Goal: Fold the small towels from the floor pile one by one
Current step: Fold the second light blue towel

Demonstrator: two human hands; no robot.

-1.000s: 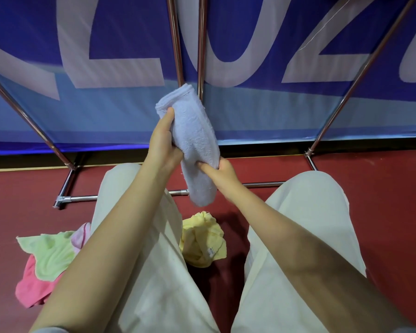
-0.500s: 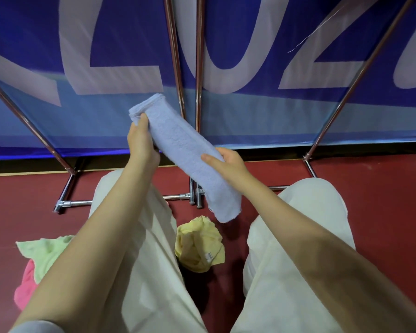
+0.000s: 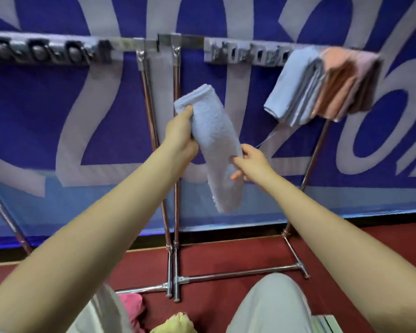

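While the left hand (image 3: 181, 133) grips the top of the folded pale-blue terry towel (image 3: 214, 145) and the right hand (image 3: 250, 162) pinches its middle, held aloft, hanging it beside the folded towels on the metal rack (image 3: 322, 90) seems next.

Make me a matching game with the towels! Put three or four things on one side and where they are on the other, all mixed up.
Things:
1. folded pale blue towel
2. stack of blue and peach folded towels
3. crumpled yellow towel
4. pink towel

Places:
A. hanging on the metal rack bar
B. floor, between the legs
C. held by both hands
D. floor, beside the rack's foot

Pairs: 1-C, 2-A, 3-B, 4-D
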